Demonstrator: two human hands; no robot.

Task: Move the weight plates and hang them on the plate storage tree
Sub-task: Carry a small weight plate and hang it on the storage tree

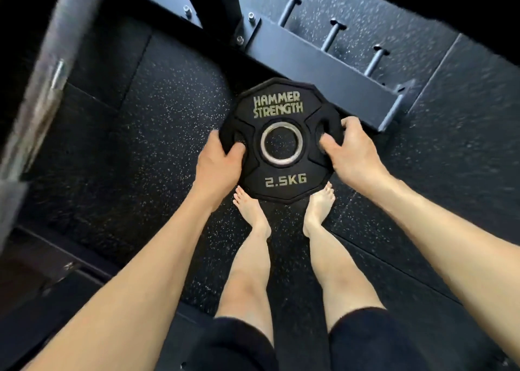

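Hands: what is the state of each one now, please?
Left hand: grips the black rubber 2.5 kg weight plate.
Right hand: grips the same plate.

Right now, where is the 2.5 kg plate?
In the head view the 2.5 kg plate is centre frame, held off the floor by the left hand and right hand above the bare feet, just short of the rack beam with three pegs.

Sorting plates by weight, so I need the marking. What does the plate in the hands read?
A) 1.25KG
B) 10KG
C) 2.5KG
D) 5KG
C: the plate, gripped by the left hand and right hand at its side openings, shows "2.5KG" printed below its centre hole.
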